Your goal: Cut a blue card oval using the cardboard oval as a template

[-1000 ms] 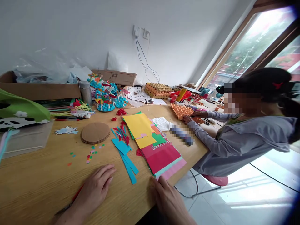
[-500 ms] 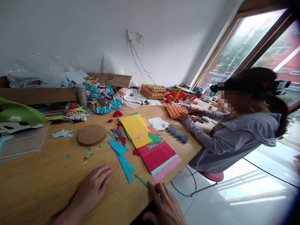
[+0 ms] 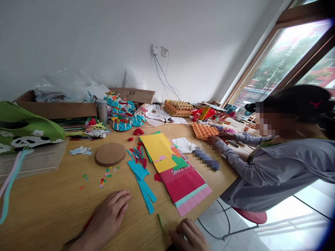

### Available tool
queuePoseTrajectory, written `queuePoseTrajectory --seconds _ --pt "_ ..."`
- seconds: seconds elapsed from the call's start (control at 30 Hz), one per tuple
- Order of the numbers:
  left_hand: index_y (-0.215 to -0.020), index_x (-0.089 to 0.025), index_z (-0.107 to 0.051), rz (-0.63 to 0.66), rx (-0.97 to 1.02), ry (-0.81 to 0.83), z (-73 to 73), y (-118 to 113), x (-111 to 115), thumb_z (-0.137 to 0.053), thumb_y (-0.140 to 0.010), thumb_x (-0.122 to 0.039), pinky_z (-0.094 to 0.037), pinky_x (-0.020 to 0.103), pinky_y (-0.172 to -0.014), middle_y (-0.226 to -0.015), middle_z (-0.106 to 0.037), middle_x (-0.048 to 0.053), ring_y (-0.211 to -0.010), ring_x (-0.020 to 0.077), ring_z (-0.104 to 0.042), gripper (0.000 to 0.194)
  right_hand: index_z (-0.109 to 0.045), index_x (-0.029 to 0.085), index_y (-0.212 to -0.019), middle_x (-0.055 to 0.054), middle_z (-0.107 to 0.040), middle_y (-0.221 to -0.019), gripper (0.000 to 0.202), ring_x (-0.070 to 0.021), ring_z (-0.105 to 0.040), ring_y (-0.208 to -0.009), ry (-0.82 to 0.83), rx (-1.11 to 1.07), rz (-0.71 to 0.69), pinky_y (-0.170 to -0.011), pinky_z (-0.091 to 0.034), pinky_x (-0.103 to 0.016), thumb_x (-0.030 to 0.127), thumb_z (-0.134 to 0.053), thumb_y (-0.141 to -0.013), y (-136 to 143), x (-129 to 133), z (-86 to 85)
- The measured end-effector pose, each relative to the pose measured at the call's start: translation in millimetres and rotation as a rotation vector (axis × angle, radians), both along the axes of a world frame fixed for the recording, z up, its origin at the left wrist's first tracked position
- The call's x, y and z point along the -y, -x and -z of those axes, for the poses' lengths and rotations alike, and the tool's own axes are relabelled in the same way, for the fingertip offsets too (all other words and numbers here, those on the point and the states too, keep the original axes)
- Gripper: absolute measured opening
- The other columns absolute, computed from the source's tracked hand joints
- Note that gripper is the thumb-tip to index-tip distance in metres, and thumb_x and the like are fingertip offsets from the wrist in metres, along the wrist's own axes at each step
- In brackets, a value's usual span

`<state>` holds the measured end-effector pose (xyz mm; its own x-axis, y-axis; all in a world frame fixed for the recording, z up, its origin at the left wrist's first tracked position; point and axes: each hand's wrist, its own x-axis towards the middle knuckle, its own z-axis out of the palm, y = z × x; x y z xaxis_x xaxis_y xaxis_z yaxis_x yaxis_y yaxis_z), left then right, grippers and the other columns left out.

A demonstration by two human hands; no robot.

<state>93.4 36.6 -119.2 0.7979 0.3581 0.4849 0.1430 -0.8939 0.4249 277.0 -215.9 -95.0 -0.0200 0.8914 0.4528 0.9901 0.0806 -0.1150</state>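
My left hand (image 3: 111,214) rests on the table at lower middle, palm down, its fingers stretched out and close together with nothing in them. Under that wrist lies a tool with a red handle (image 3: 89,223) and a dark end, mostly hidden. At the table's front edge, my right hand (image 3: 188,235) is curled and slightly blurred. A thin green paper strip (image 3: 161,223) runs up from its fingertips; the exact grip is partly hidden. Ahead of the hands are blue paper strips (image 3: 146,193) and a stack of coloured paper with a yellow sheet (image 3: 157,150) on top.
Round cardboard pieces (image 3: 110,153), small paper dots (image 3: 102,181) and red strips (image 3: 138,155) lie ahead. A panda bag (image 3: 31,129) is at left. On the right, a person in a grey sleeve (image 3: 235,157) touches an orange egg tray (image 3: 204,130).
The view has swung left and up slightly. My right hand has drawn back towards the table edge, and the green strip has moved nearer and turned with it. My left hand stays put.
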Motion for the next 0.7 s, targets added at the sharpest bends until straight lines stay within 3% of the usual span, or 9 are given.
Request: queuePoseTrajectory --seconds 0.13,0.23,0.33,0.43,0.5,0.57,0.7 --pt "-0.104 -0.028 -0.069 -0.013 0.001 -0.015 1.1 -1 1 -0.052 -0.087 -0.022 -0.057 0.029 -0.086 -0.107 -0.072 0.002 -0.096 0.0174 -0.069 0.025 -0.063 0.024 -0.105 -0.006 -0.058 -0.083 0.023 -0.0162 -0.056 -0.075 -0.021 -0.260 0.141 -0.066 -0.046 -0.028 0.020 -0.042 -0.096 -10 -53 -33.7" --pt "-0.102 -0.026 -0.070 -0.023 -0.003 -0.038 0.0 -1 2 -0.052 -0.086 -0.020 -0.058 0.029 -0.085 -0.107 -0.072 0.004 -0.095 0.0177 -0.069 0.024 -0.068 0.023 -0.103 -0.007 -0.057 -0.085 0.031 -0.0181 -0.054 -0.082 -0.046 -0.222 0.259 -0.073 -0.044 -0.029 0.029 -0.037 -0.098 -26 -115 -50.7" --pt "-0.103 -0.027 -0.069 -0.029 -0.024 -0.044 -1.6 0 4 -0.052 -0.085 -0.018 -0.058 0.027 -0.084 -0.107 -0.072 0.003 -0.096 0.0170 -0.069 0.026 -0.068 0.021 -0.106 -0.009 -0.059 -0.094 0.037 -0.0191 -0.052 -0.092 0.052 -0.128 0.351 -0.083 -0.042 -0.029 0.029 -0.032 -0.100 -41 -174 -50.5" --pt "-0.103 -0.028 -0.068 -0.027 -0.019 -0.038 -1.2 0 4 -0.052 -0.085 -0.017 -0.058 0.026 -0.085 -0.107 -0.072 0.001 -0.097 0.0160 -0.068 0.027 -0.066 0.020 -0.110 -0.010 -0.060 -0.101 0.031 -0.0212 -0.051 -0.099 0.236 -0.063 0.365 -0.088 -0.040 -0.031 0.029 -0.040 -0.097 -50 -211 -40.7" --pt "-0.104 -0.028 -0.068 -0.025 -0.010 -0.041 0.4 0 3 -0.052 -0.084 -0.017 -0.057 0.024 -0.084 -0.107 -0.072 0.001 -0.096 0.0154 -0.068 0.028 -0.063 0.021 -0.117 -0.010 -0.060 -0.108 0.029 -0.0227 -0.050 -0.104 0.285 -0.059 0.338 -0.090 -0.040 -0.032 0.032 -0.050 -0.093 -54 -217 -36.5" --pt "-0.105 -0.027 -0.067 -0.030 0.000 -0.053 1.5 0 1 -0.052 -0.085 -0.017 -0.057 0.024 -0.084 -0.107 -0.072 0.001 -0.096 0.0154 -0.068 0.028 -0.060 0.022 -0.123 -0.010 -0.058 -0.117 0.034 -0.0225 -0.049 -0.109 0.268 -0.102 0.317 -0.093 -0.040 -0.033 0.031 -0.053 -0.091 -63 -205 -37.7" --pt "-0.109 -0.028 -0.065 -0.027 0.017 -0.064 -6.2 1 3 -0.052 -0.086 -0.021 -0.056 0.024 -0.086 -0.111 -0.070 0.002 -0.100 0.0162 -0.068 0.027 -0.064 0.019 -0.117 -0.010 -0.062 -0.113 0.029 -0.0195 -0.056 -0.105 0.185 -0.306 0.359 -0.091 -0.042 -0.030 0.028 -0.051 -0.092 -95 -140 -51.2"
